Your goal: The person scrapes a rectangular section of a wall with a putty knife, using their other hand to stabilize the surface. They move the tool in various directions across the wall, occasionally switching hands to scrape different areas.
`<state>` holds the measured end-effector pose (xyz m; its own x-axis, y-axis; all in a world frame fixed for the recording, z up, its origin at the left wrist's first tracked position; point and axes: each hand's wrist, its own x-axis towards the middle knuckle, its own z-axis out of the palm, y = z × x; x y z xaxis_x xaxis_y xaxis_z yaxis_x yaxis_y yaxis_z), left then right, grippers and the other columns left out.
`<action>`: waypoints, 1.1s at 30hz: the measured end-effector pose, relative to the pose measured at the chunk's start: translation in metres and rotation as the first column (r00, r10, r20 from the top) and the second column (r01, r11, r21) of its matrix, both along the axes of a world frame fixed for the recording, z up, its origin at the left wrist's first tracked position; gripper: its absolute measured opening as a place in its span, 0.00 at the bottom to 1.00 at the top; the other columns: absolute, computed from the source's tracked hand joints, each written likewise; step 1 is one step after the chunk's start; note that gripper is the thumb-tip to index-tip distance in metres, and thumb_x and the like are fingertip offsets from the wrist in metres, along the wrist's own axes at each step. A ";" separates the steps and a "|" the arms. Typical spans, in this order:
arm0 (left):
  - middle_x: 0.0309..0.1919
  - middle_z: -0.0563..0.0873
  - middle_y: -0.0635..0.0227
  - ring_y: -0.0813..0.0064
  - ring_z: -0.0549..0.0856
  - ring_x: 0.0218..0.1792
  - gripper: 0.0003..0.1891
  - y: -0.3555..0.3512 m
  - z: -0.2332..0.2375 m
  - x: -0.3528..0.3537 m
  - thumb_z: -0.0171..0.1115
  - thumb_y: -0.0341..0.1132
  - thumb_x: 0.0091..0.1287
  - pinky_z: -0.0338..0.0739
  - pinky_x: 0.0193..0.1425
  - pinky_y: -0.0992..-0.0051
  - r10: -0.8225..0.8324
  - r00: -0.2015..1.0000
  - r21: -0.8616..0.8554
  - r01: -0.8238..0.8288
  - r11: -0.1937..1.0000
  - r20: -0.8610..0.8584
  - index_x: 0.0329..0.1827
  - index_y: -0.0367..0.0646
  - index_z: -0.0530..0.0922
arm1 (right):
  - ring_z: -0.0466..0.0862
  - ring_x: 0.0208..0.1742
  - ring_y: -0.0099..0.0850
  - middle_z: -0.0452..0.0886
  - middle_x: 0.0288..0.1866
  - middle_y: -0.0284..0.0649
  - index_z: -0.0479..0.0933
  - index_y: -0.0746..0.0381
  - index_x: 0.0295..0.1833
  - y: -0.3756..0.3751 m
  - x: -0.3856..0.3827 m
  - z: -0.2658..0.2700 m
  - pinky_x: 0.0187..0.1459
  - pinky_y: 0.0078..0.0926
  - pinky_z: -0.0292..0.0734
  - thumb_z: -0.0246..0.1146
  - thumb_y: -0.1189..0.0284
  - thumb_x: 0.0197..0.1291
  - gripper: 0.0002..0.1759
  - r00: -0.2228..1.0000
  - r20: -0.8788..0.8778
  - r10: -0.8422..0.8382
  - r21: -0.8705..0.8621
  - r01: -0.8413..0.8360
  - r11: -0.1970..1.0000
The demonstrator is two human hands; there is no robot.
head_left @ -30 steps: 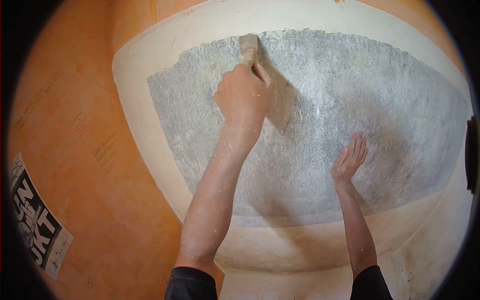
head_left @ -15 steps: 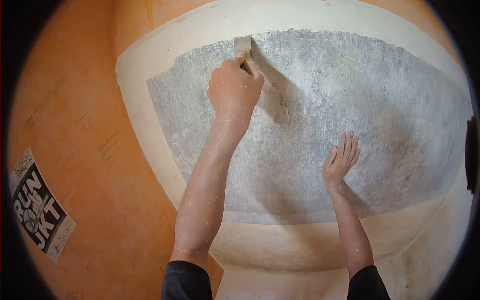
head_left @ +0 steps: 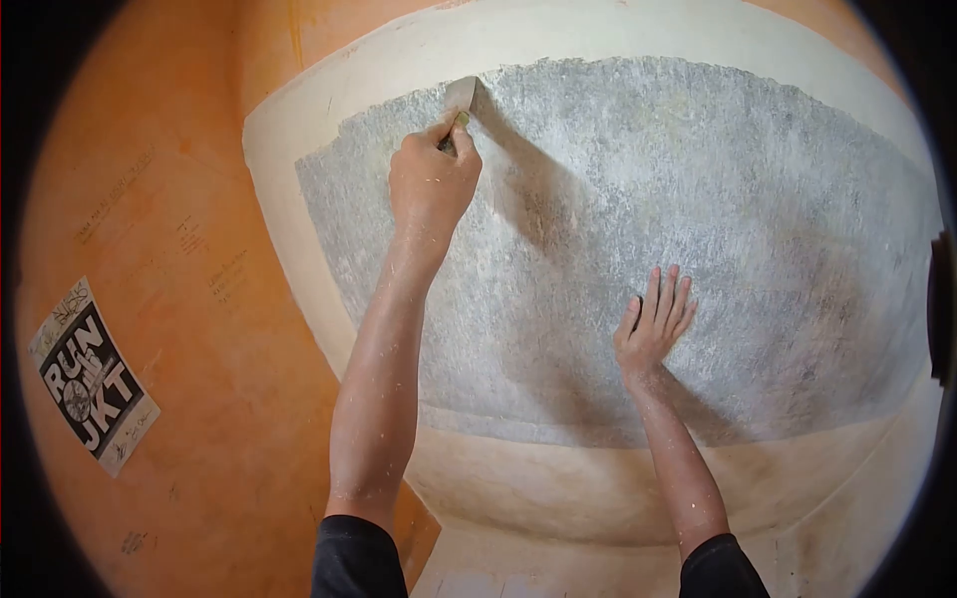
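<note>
My left hand (head_left: 436,177) is closed around the handle of a putty knife (head_left: 461,95). Its flat metal blade points up and meets the ragged upper edge of a rough grey patch (head_left: 678,189) on the wall. Most of the handle is hidden in my fingers. Lower and to the right, my right hand (head_left: 653,327) lies flat on the grey surface with its fingers spread and holds nothing. Pale specks dot both forearms.
A smooth off-white band (head_left: 299,115) frames the grey patch. To the left, an orange wall (head_left: 169,329) carries faint handwriting and a black-and-white sticker (head_left: 95,384). A dark object (head_left: 939,309) stands at the far right edge.
The putty knife in my left hand has moved a little left along the patch's upper edge. My right hand appears slightly further left, still flat. The view has shifted slightly.
</note>
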<state>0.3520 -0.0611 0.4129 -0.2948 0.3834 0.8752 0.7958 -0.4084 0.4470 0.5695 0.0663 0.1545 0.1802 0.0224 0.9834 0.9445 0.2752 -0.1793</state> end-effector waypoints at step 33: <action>0.30 0.91 0.54 0.70 0.89 0.27 0.19 0.000 -0.001 0.150 0.55 0.39 0.71 0.82 0.34 0.70 0.004 0.998 -0.080 -0.010 0.997 -0.069 0.58 0.41 0.86 | 0.58 0.82 0.48 0.65 0.80 0.43 0.71 0.56 0.74 -0.001 0.011 -0.007 0.80 0.58 0.36 0.53 0.64 0.71 0.28 0.992 0.045 0.118 -0.037 -0.117 0.993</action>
